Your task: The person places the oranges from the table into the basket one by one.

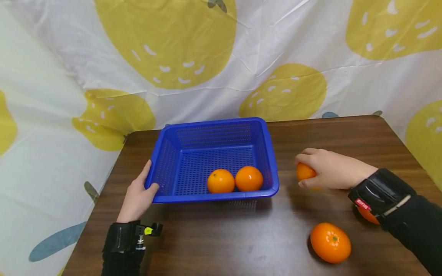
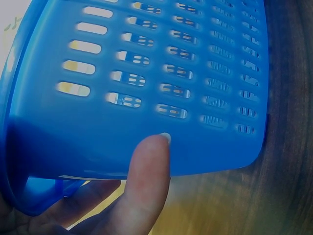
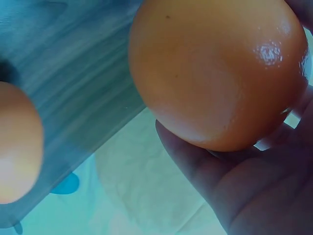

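A blue perforated plastic basket stands before the person, with two oranges side by side near its front wall: one orange and another orange. The left hand grips the basket's left rim near the front corner. In the left wrist view, its thumb lies against the basket's perforated wall. Right of the basket, the right hand holds an orange, its fingers curled round the fruit. That same orange fills much of the right wrist view.
A loose orange lies on the brown wooden table at the front right. Another orange is partly hidden under the right forearm. A white cloth with yellow fruit prints hangs behind the table.
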`<state>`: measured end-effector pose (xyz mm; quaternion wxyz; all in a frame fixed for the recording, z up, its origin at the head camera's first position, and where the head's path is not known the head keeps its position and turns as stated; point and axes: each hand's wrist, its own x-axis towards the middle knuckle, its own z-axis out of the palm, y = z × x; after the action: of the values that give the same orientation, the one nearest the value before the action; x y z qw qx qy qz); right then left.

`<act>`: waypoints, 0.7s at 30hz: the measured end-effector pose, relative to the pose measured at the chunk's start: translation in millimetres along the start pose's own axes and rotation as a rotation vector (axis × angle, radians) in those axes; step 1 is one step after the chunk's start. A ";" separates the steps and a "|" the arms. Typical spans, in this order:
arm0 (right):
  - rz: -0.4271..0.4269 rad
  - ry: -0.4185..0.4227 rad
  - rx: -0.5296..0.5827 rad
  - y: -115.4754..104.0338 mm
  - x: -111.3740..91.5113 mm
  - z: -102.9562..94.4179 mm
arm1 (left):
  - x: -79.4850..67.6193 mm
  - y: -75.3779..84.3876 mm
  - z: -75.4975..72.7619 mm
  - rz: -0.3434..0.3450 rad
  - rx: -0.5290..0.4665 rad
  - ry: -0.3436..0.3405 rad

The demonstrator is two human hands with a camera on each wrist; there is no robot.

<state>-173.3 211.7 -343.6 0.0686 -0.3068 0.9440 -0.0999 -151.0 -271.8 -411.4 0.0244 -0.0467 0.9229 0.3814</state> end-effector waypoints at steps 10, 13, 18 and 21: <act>-0.019 -0.002 -0.009 -5.1 15.2 -9.6 | -0.5 1.4 0.1 -0.008 -0.014 -0.004; -0.023 0.000 -0.023 -8.0 19.1 -15.7 | -0.2 1.3 0.3 -0.005 -0.012 -0.003; -0.019 -0.003 -0.041 -13.7 26.3 -28.4 | 0.9 0.5 0.8 0.010 0.000 0.004; -0.006 0.010 -0.054 -16.6 31.4 -36.1 | 1.3 -0.1 1.0 0.015 0.000 0.007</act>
<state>-196.0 185.2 -306.9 0.0551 -0.3107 0.9459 -0.0759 -152.3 -271.3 -412.3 0.0184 -0.0410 0.9233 0.3815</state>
